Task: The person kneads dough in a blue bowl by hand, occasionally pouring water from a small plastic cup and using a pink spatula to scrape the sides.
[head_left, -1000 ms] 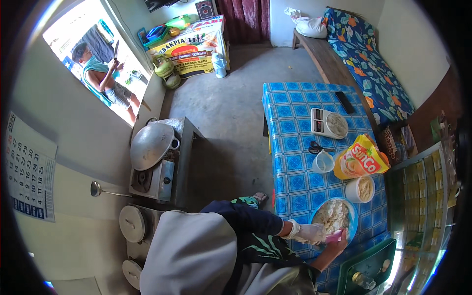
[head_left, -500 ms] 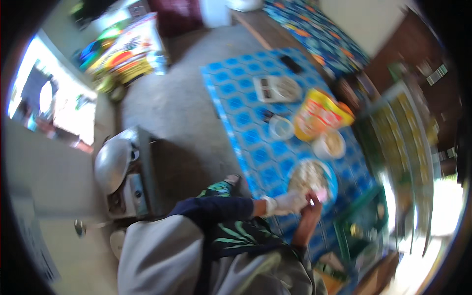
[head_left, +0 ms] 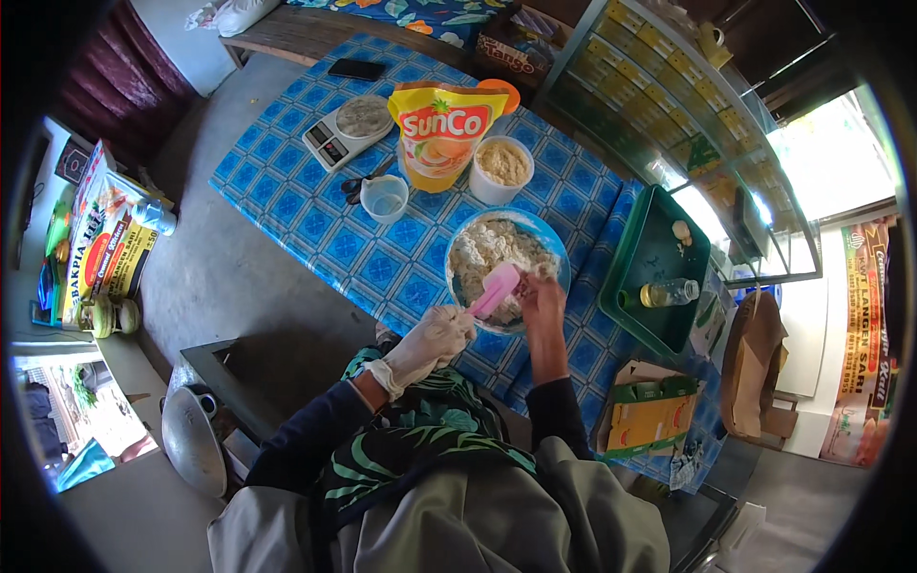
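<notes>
Two hands are at work over the bowl (head_left: 561, 246), which stands on the table (head_left: 296, 220) towards its near edge. The left grip (head_left: 435, 339), in a pale, smeared glove, is closed on the handle of the pink scraper (head_left: 501, 278). The scraper slants up from the glove, with its blade over the near part of the bowl, above the dough (head_left: 485, 246). The dough is pale and lumpy, and spreads over the bowl's bottom.

The right grip (head_left: 540, 294) is bare, with bits of dough on the fingers. It is at the bowl's near right side, fingers bent, just beside the blade. Whether it pinches anything cannot be told.

Just beyond the bowl stands the white tub (head_left: 493, 193), filled with a pale yellowish mass. To the tub's left, the yellow pouch (head_left: 435, 148) stands upright. The clear cup (head_left: 385, 202) is left of the pouch's base, with the scissors (head_left: 351, 189) lying just left of it. Farther left is the scale (head_left: 334, 145); the phone (head_left: 356, 69) lies near the far edge.

Right of the bowl, the green tray (head_left: 611, 284) holds a bottle (head_left: 669, 292) lying on its side. An open carton (head_left: 652, 420) sits at near right.
</notes>
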Demonstrator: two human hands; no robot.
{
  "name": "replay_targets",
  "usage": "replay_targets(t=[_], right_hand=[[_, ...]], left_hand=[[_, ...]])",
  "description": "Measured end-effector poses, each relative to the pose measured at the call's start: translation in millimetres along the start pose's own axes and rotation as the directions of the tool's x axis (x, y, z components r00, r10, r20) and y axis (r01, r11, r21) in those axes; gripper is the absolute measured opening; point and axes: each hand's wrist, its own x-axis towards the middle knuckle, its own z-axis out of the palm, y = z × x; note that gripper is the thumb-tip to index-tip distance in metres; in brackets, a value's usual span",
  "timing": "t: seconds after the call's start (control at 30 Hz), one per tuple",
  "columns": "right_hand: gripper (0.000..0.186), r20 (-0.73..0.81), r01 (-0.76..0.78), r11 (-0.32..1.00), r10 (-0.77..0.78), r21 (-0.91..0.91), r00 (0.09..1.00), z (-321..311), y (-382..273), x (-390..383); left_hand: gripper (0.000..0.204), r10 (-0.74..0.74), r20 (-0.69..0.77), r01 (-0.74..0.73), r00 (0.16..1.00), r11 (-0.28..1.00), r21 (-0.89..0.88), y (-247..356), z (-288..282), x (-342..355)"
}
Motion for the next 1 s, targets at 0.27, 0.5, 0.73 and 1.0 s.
replay_targets(t=[0.27, 0.5, 0.73, 1.0], right_hand=[[0.026, -0.014, 0.169, 0.983, -0.169, 0.066, 0.986, 33.2, 44.7, -49.2], [0.031, -0.199, 0.314, 0.943, -0.289, 0.108, 0.937, 27.3, 16.6, -6.9], [0.033, -0.176, 0.335, 0.932, -0.311, 0.135, 0.934, 36.4, 9.4, -9.7], [0.041, -0.016, 0.245, 0.968, -0.244, 0.051, 0.970, 54.1, 16.9, -58.8]], left_hand=[[0.026, 0.113, -0.076, -0.115, 0.991, 0.993, -0.021, 0.0, 18.5, 33.8], [0.025, 0.079, -0.057, -0.081, 0.995, 0.996, -0.034, 0.8, 19.2, 34.3], [0.024, 0.116, -0.034, -0.116, 0.993, 0.993, -0.010, -1.5, 13.4, 36.1], [0.016, 0.113, -0.031, -0.116, 0.993, 0.986, -0.118, -6.6, 5.4, 62.2]])
